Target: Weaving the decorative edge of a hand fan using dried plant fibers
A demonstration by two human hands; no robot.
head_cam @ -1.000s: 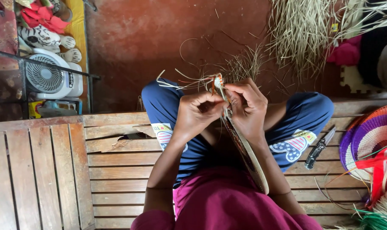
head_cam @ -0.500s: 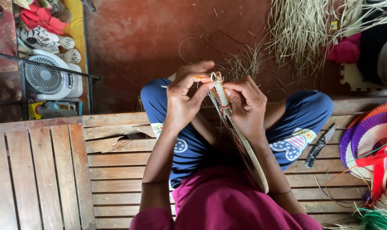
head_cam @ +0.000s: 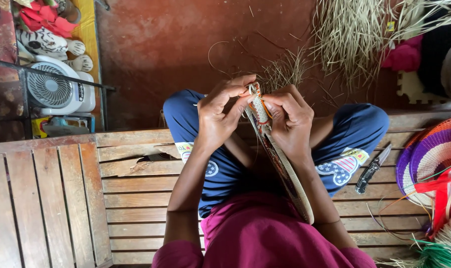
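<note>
Two hands, left hand and right hand, on one woven disc; one folding knife; one white fan; one striped plush toy; one purple-and-orange woven basket.

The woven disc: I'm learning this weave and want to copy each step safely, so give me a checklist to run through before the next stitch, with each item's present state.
1. Woven disc held on edge between both hands: ok.
2. Left hand pinching at the disc's top rim: ok.
3. Right hand gripping the rim opposite: ok.
4. Working strand's free end visible: cannot tell, the fingers hide it.
5. Knife lying apart on the wooden platform, off the lap: ok.
6. Spare straw within reach: cannot tell.
</note>
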